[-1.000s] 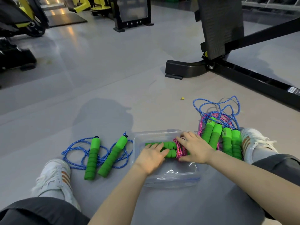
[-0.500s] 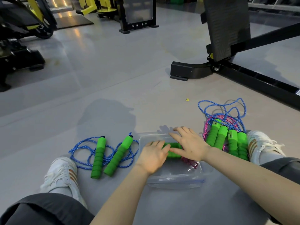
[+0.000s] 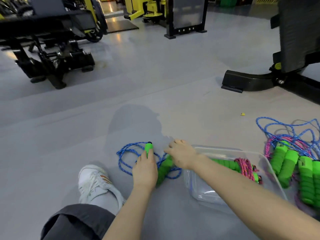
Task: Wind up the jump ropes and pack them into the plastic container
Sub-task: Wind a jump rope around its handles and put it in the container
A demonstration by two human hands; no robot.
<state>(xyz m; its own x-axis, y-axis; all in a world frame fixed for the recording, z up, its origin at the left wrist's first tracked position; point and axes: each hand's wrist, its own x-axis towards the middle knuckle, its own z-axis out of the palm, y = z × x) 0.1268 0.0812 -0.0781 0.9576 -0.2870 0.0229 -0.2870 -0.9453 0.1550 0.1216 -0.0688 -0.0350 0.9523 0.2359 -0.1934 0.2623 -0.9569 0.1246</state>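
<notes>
A blue jump rope [image 3: 126, 157] with two green foam handles lies loose on the floor, left of the clear plastic container [image 3: 270, 168]. My left hand [image 3: 145, 168] rests with straight fingers on the left handle [image 3: 149, 148]. My right hand [image 3: 181, 156] reaches across the container's left rim, fingers loosely curled over the top of the second handle [image 3: 163, 170]; no grip shows. A wound pink rope with green handles [image 3: 242, 166] lies inside the container. To its right lies a pile of green handles [image 3: 287, 165] tangled with blue rope [image 3: 284, 129] and pink rope.
My left shoe [image 3: 94, 181] and knee are at the lower left, close to the blue rope. Black gym machine bases stand at the far left [image 3: 52, 63] and far right [image 3: 247, 82]. A small yellow scrap [image 3: 242, 114] lies on the grey floor.
Both hands left the wound pink rope in the container and moved left onto the blue rope's handles. The camera turned left, so the container now appears at the right.
</notes>
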